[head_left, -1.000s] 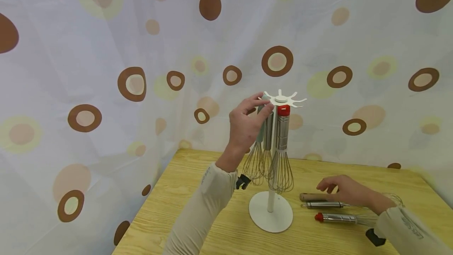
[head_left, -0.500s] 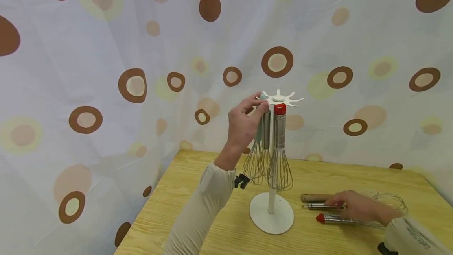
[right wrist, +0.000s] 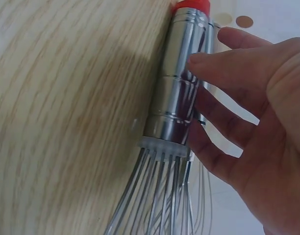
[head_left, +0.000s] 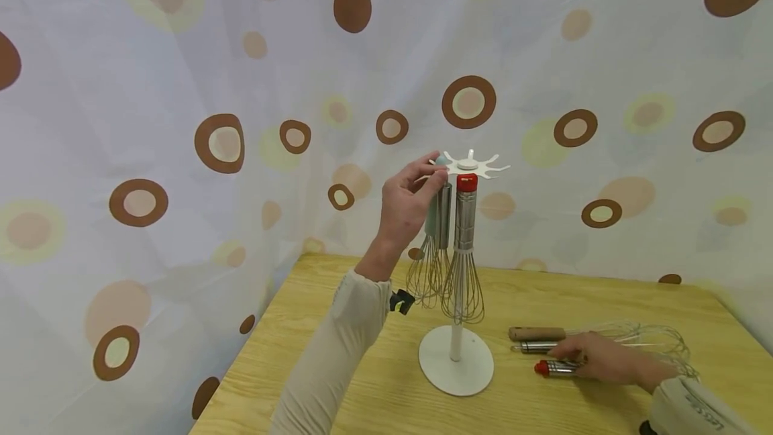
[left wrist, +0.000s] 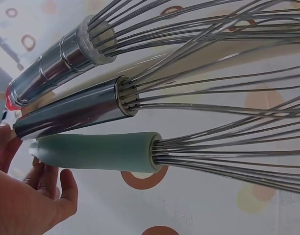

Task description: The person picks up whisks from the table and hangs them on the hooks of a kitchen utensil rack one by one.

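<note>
A white rack (head_left: 468,165) with radiating hooks holds hanging whisks: a red-tipped steel whisk (head_left: 465,220), a plain steel-handled whisk (left wrist: 76,110) and a green-handled whisk (left wrist: 101,152). My left hand (head_left: 403,203) is at the rack's left side, its thumb and finger pinching the top end of the plain steel-handled whisk. The contact itself is partly hidden. On the table at right lies another red-tipped whisk (right wrist: 177,78). My right hand (head_left: 610,358) is over it, thumb and fingers loosely bent along one side of its steel handle, not closed round it.
Behind the red-tipped whisk on the table (head_left: 338,327) lie a wooden-handled whisk (head_left: 534,333) and a slim steel-handled whisk (head_left: 537,347). The rack's round white base (head_left: 455,378) stands left of them. A dotted curtain (head_left: 362,72) hangs behind the table.
My right hand has come down and forward from above the wooden-handled whisk to the red-tipped one. My left hand stays at the rack, its thumb and finger closer together.
</note>
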`<state>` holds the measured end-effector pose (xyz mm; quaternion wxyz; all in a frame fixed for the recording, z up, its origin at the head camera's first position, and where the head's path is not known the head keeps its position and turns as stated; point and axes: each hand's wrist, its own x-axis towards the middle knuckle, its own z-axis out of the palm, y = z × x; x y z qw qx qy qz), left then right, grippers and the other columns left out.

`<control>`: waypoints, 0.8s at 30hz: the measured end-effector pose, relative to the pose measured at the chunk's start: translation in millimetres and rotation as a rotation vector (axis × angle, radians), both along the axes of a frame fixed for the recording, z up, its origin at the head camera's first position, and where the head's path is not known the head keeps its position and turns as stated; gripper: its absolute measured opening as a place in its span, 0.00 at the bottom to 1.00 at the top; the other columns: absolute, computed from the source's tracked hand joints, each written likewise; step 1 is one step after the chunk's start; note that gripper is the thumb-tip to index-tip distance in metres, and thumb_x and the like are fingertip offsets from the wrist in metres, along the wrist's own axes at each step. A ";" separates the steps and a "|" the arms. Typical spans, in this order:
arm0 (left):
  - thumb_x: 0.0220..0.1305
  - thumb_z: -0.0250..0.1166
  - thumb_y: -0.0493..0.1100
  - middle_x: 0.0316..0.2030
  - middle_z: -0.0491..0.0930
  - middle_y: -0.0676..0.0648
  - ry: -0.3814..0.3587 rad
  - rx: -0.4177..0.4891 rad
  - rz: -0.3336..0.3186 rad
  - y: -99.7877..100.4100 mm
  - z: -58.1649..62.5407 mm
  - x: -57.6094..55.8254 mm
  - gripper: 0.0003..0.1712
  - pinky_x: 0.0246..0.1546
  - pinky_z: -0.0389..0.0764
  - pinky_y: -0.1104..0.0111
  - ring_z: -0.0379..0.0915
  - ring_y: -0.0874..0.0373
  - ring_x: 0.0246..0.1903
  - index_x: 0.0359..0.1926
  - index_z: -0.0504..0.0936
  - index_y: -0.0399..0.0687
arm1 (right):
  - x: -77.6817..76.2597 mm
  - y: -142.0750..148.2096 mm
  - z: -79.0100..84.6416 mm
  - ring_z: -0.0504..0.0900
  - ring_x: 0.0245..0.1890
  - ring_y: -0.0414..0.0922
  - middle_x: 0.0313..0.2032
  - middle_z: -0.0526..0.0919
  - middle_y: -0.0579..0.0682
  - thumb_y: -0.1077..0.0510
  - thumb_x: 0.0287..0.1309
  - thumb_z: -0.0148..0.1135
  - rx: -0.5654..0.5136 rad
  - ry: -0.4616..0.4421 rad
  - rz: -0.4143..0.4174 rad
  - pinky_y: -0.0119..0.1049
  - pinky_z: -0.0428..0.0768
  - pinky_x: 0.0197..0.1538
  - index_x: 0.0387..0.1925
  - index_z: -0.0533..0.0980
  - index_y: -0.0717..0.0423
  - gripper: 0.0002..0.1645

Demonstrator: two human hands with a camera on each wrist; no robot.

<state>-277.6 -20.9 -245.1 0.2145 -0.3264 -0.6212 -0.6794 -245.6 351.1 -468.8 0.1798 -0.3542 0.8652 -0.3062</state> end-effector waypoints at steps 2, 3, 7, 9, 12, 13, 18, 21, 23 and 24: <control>0.65 0.59 0.31 0.59 0.71 0.35 -0.007 -0.009 0.003 -1.5 3.9 6.8 0.10 0.50 0.76 0.66 0.75 0.45 0.52 0.41 0.78 0.24 | -0.6 -0.2 -2.5 0.79 0.46 0.45 0.47 0.80 0.56 0.69 0.54 0.63 0.018 0.034 0.008 0.39 0.80 0.41 0.52 0.77 0.62 0.21; 0.65 0.59 0.31 0.59 0.71 0.35 -0.009 -0.011 0.006 -2.3 5.6 10.6 0.09 0.50 0.76 0.66 0.75 0.45 0.51 0.41 0.78 0.23 | -0.8 -0.2 -4.0 0.79 0.46 0.44 0.47 0.80 0.56 0.70 0.53 0.63 0.028 0.054 0.017 0.38 0.80 0.41 0.52 0.78 0.61 0.22; 0.65 0.59 0.31 0.59 0.71 0.35 -0.010 -0.010 -0.003 -1.5 0.6 4.2 0.09 0.50 0.76 0.66 0.75 0.45 0.52 0.42 0.78 0.24 | -1.0 -0.2 -9.0 0.79 0.47 0.41 0.47 0.81 0.53 0.74 0.49 0.63 0.041 0.101 0.033 0.37 0.80 0.41 0.51 0.79 0.57 0.25; 0.65 0.59 0.31 0.59 0.71 0.37 -0.004 -0.006 -0.011 -0.4 -3.9 -3.3 0.10 0.50 0.76 0.66 0.75 0.45 0.52 0.42 0.79 0.25 | -0.7 0.0 -10.8 0.78 0.46 0.40 0.47 0.81 0.52 0.73 0.49 0.64 0.044 0.115 0.034 0.37 0.80 0.40 0.51 0.79 0.56 0.25; 0.65 0.60 0.33 0.60 0.72 0.39 0.007 -0.001 -0.016 0.8 -7.5 -9.9 0.10 0.50 0.76 0.66 0.76 0.47 0.51 0.43 0.80 0.27 | -1.0 0.1 -12.7 0.78 0.46 0.39 0.47 0.81 0.49 0.70 0.51 0.65 0.046 0.125 0.034 0.37 0.80 0.40 0.51 0.79 0.55 0.23; 0.65 0.60 0.33 0.59 0.72 0.40 0.010 0.001 -0.016 0.9 -7.8 -10.6 0.10 0.49 0.76 0.66 0.76 0.47 0.51 0.43 0.80 0.28 | -1.2 -0.2 -13.2 0.78 0.45 0.40 0.46 0.81 0.48 0.69 0.51 0.65 0.047 0.137 0.038 0.37 0.80 0.40 0.51 0.79 0.54 0.23; 0.66 0.60 0.36 0.58 0.74 0.43 0.018 -0.004 -0.001 1.1 -7.3 -11.4 0.10 0.49 0.77 0.66 0.78 0.51 0.48 0.42 0.80 0.30 | -3.6 -2.1 -13.7 0.78 0.46 0.39 0.47 0.81 0.45 0.67 0.51 0.66 0.078 0.166 0.035 0.37 0.80 0.40 0.51 0.79 0.52 0.23; 0.66 0.60 0.36 0.59 0.74 0.43 0.020 -0.012 0.007 0.6 -7.1 -11.7 0.11 0.48 0.77 0.66 0.78 0.51 0.48 0.43 0.80 0.31 | -3.7 -3.2 -12.1 0.78 0.47 0.40 0.48 0.81 0.46 0.68 0.51 0.66 0.106 0.143 0.010 0.37 0.79 0.42 0.52 0.79 0.51 0.25; 0.66 0.60 0.36 0.59 0.73 0.43 0.018 -0.015 0.012 0.3 -7.4 -12.4 0.11 0.48 0.77 0.67 0.78 0.50 0.49 0.43 0.80 0.30 | -3.0 -4.8 -10.6 0.77 0.48 0.41 0.49 0.80 0.47 0.68 0.52 0.65 0.113 0.143 0.003 0.36 0.79 0.42 0.54 0.78 0.51 0.25; 0.66 0.60 0.36 0.59 0.73 0.43 0.016 -0.018 0.013 0.1 -7.4 -12.6 0.11 0.48 0.77 0.67 0.77 0.50 0.49 0.43 0.80 0.30 | -2.5 -6.0 -9.7 0.77 0.48 0.41 0.50 0.80 0.47 0.67 0.53 0.65 0.110 0.158 0.006 0.36 0.79 0.41 0.54 0.77 0.51 0.25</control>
